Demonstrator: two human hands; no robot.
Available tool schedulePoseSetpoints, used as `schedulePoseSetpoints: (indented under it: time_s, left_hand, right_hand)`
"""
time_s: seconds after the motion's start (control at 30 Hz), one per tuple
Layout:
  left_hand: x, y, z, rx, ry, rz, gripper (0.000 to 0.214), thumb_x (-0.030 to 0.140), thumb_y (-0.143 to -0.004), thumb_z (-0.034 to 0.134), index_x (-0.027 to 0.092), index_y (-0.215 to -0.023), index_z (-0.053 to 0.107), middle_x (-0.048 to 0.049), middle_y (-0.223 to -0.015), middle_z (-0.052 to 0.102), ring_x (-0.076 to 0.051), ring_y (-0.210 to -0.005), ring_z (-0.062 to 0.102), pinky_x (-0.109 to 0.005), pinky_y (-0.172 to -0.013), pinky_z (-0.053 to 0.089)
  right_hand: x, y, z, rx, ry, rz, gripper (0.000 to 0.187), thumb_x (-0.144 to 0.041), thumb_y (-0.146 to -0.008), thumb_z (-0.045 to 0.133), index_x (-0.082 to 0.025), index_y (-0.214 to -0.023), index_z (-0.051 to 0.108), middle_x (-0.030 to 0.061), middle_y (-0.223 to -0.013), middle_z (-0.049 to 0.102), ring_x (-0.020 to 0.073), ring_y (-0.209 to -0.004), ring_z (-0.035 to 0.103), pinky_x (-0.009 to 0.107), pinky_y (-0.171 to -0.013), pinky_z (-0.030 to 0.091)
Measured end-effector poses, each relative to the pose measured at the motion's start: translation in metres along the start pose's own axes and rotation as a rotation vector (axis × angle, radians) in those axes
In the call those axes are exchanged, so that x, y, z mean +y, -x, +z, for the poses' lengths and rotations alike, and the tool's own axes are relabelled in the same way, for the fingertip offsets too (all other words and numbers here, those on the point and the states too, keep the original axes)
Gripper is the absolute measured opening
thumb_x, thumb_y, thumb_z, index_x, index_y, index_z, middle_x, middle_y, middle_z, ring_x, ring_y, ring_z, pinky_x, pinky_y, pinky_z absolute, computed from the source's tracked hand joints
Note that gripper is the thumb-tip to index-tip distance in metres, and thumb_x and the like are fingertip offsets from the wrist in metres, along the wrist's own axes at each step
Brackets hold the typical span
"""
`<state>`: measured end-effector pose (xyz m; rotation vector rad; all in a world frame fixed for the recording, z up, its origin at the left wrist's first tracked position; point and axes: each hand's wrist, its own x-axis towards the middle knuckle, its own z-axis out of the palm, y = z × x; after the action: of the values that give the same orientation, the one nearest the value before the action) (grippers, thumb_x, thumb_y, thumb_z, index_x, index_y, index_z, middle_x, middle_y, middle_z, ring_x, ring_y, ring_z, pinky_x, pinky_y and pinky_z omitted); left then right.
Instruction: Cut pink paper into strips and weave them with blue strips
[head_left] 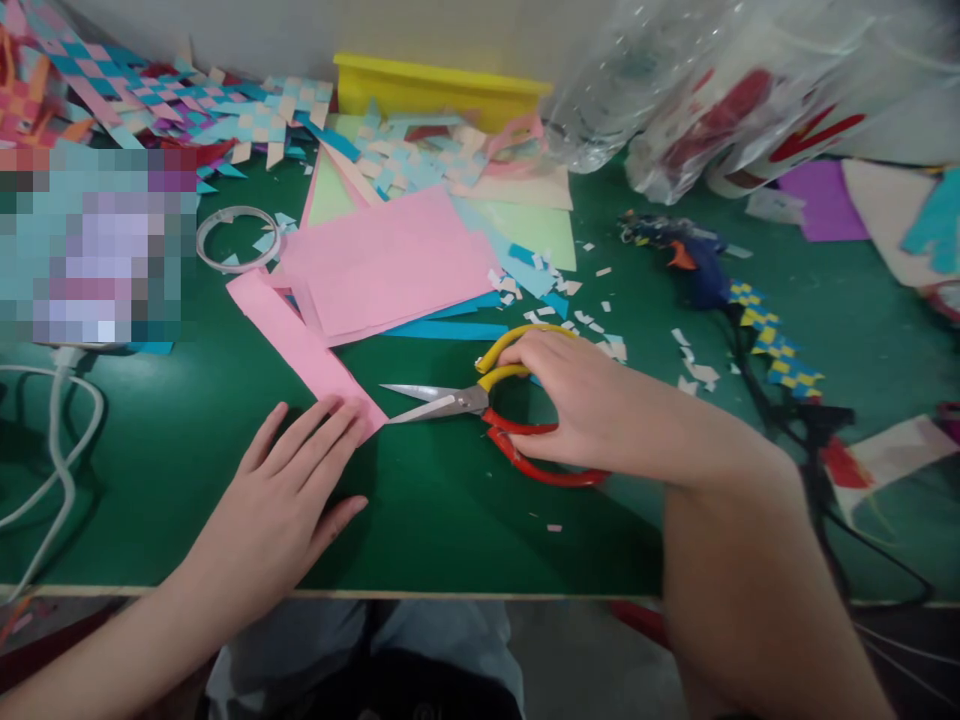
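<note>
My right hand (585,400) grips the handles of a pair of scissors (450,400), one handle yellow and one red, lying on the green table (450,520). The blades are slightly apart and point left, their tips at the near end of a pink paper strip (300,345). My left hand (289,490) lies flat on the table with fingers stretched out, its fingertips pressing that end of the strip. The strip runs up and left to a pink sheet (390,260).
Green, blue and pink sheets and woven paper mats (187,100) crowd the back. A tape roll (238,238) lies left of the sheets, a yellow box (442,90) behind. A blue glue gun (694,255) with its black cord lies right. Plastic bags (712,90) and a white cable (60,450) sit at the sides.
</note>
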<state>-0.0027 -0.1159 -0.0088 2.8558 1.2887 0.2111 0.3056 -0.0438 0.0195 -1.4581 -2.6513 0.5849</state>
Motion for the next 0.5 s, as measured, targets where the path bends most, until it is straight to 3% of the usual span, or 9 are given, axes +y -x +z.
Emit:
schedulePoseSetpoints:
  time_s: [0.3, 0.5]
  left_hand:
    - [0.000, -0.002, 0.001, -0.038, -0.030, 0.001, 0.056, 0.038, -0.101, 0.041, 0.012, -0.150, 0.035, -0.0125, -0.156, 0.037, -0.029, -0.144, 0.035, -0.054, -0.119, 0.021]
    - [0.002, -0.002, 0.000, -0.025, -0.011, -0.006, 0.055, 0.038, -0.101, 0.043, 0.010, -0.148, 0.039, -0.0144, -0.150, 0.045, -0.030, -0.141, 0.038, -0.052, -0.119, 0.023]
  right_hand:
    - [-0.004, -0.001, -0.001, -0.015, 0.004, 0.033, 0.039, -0.045, -0.079, 0.062, -0.018, -0.108, 0.058, 0.0106, -0.113, 0.064, 0.0285, -0.112, 0.058, 0.045, -0.093, 0.051]
    - [-0.007, 0.012, 0.009, 0.024, 0.059, 0.071, 0.042, -0.045, -0.081, 0.060, -0.015, -0.111, 0.057, 0.0152, -0.120, 0.065, 0.0310, -0.112, 0.062, 0.046, -0.091, 0.054]
